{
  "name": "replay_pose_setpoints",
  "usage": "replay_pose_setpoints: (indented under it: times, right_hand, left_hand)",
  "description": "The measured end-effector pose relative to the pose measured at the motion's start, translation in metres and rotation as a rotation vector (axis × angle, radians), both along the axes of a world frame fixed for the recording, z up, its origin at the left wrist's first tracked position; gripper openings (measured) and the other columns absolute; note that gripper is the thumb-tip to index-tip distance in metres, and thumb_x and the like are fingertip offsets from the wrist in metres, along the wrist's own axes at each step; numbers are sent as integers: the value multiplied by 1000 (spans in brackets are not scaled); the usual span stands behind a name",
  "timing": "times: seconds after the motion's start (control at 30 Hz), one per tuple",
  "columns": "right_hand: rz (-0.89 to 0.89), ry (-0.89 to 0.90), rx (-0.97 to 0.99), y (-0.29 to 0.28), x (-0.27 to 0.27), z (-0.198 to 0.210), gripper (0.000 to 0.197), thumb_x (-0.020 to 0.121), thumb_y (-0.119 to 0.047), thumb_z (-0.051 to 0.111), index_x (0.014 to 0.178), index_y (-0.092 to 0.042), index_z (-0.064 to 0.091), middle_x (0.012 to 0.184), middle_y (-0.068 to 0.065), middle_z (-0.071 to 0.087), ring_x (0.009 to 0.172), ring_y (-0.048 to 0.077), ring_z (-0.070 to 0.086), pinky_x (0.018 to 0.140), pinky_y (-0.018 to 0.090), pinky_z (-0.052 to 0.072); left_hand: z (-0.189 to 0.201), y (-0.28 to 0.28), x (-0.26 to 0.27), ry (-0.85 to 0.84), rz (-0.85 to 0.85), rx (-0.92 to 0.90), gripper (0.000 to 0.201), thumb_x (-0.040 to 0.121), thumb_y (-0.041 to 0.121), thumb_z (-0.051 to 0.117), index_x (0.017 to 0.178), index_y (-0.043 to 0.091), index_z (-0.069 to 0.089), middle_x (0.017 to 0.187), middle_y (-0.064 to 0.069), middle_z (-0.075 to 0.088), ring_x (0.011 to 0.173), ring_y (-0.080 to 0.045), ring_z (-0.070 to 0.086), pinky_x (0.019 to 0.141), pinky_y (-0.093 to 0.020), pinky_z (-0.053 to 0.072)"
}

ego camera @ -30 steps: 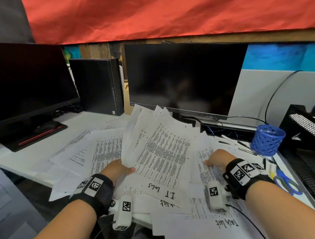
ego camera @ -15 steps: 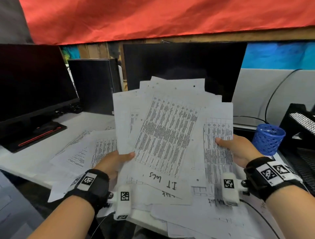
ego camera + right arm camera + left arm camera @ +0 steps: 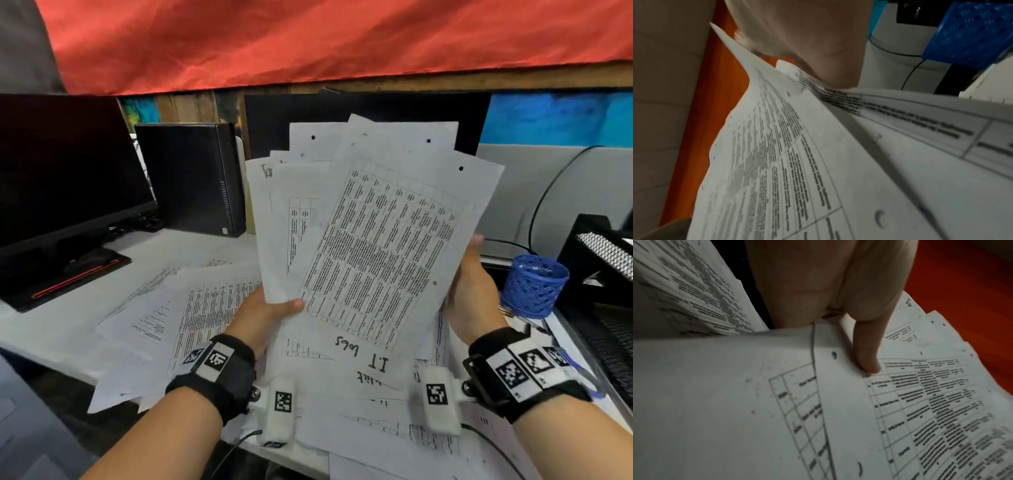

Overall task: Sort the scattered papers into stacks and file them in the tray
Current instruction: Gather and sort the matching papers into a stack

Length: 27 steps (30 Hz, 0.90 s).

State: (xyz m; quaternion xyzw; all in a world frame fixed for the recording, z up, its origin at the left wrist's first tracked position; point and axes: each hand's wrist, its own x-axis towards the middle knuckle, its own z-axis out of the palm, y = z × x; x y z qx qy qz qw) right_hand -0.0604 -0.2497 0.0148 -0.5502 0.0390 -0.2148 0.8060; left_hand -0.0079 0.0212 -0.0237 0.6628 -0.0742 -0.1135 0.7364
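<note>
A fanned bundle of printed papers (image 3: 373, 246) stands nearly upright above the desk, held from both sides. My left hand (image 3: 270, 311) grips its lower left edge, thumb (image 3: 865, 353) lying across the front sheet (image 3: 920, 402). My right hand (image 3: 472, 291) holds the right edge, with the palm (image 3: 807, 40) against the sheets' (image 3: 797, 162) side. Its fingers are hidden behind the paper. More sheets (image 3: 205, 308) lie scattered on the white desk (image 3: 51, 329). One is handwritten "I.T logs" (image 3: 363, 353). The black mesh tray (image 3: 603, 274) stands at the far right.
A blue mesh pen cup (image 3: 534, 284) stands just right of my right hand, also in the right wrist view (image 3: 972, 32). Two dark monitors (image 3: 68, 171), a black computer case (image 3: 191, 178) and cables (image 3: 548, 192) line the back of the desk.
Both hands have lifted the bundle off the desk and tilted it upright. My right hand has slid from the top of the papers to their right edge.
</note>
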Motion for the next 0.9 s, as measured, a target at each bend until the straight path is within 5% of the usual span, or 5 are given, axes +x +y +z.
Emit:
replay_pose_setpoints:
  times: [0.23, 0.5, 0.6, 0.73, 0.9]
  right_hand:
    - [-45, -106, -300, -9, -11, 3, 46, 100, -21, 44, 145, -19, 34, 126, 6, 57, 91, 0, 66, 71, 17, 55]
    - [115, 48, -167, -24, -13, -6, 106, 53, -86, 59, 141, -32, 41, 129, -8, 59, 121, 15, 54, 96, 39, 44]
    - [146, 243, -278, -28, -5, -21, 59, 69, -67, 67, 120, -37, 61, 139, 3, 51, 119, 19, 55, 100, 45, 43]
    - [271, 665, -319, -44, 7, -65, 108, 46, -47, 93, 135, -13, 42, 124, 15, 63, 106, 30, 64, 83, 41, 54]
    - [183, 705, -372, -30, 8, -73, 33, 79, -6, 74, 105, 5, 59, 93, 21, 72, 80, 34, 68, 65, 34, 53]
  left_hand:
    - [2, -7, -5, 13, -48, -47, 46, 81, -2, 64, 126, 2, 55, 117, -16, 67, 108, -31, 64, 95, -47, 49]
    - [1, -14, -3, 21, 89, 18, 40, 84, -6, 64, 122, 6, 58, 109, -6, 69, 93, -17, 67, 73, -24, 56]
    - [-7, -12, 4, 74, 158, 263, 35, 86, 0, 64, 120, 6, 57, 109, -4, 65, 92, -16, 63, 71, -23, 54]
    - [-19, -8, 8, 122, 36, 906, 54, 88, 21, 67, 135, 8, 46, 134, -6, 55, 122, -27, 51, 102, -33, 42]
    - [-31, -9, 6, 104, 63, 882, 60, 88, 7, 63, 141, 7, 37, 127, -6, 55, 112, -24, 55, 93, -29, 48]
